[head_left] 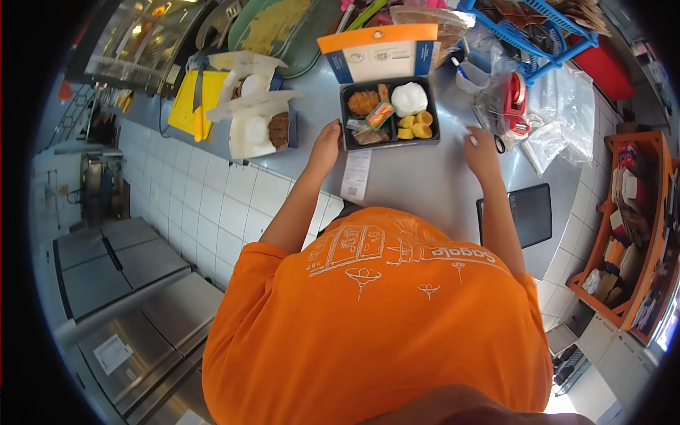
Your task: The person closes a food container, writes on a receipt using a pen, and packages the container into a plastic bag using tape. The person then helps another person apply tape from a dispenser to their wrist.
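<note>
Bento box, black inside, stands open on the steel counter at the upper middle of the frame, its orange-topped lid raised behind it. Inside I make out a mound of rice, a breaded fried piece, yellow rolls and a bright sachet resting across the food.

My worry is the lid: a bump to the box could tip it forward onto the rice. A sideways shove from the left could also jostle the loose sachet, and a pull toward the person could drag or crumple the receipt, whose upper end meets the box's front edge.

From my feed, the left arm reaches up the frame, with the left hand at the box's left side; its fingertips are partly hidden, so I cannot tell contact from grip. The right arm extends likewise, the right hand well apart from the box, fingers curled near black scissors. Something pale shows at those fingertips, too small for me to tell whether it is grasped.

Farther right sits a red tape dispenser; a tablet lies lower right.
</note>
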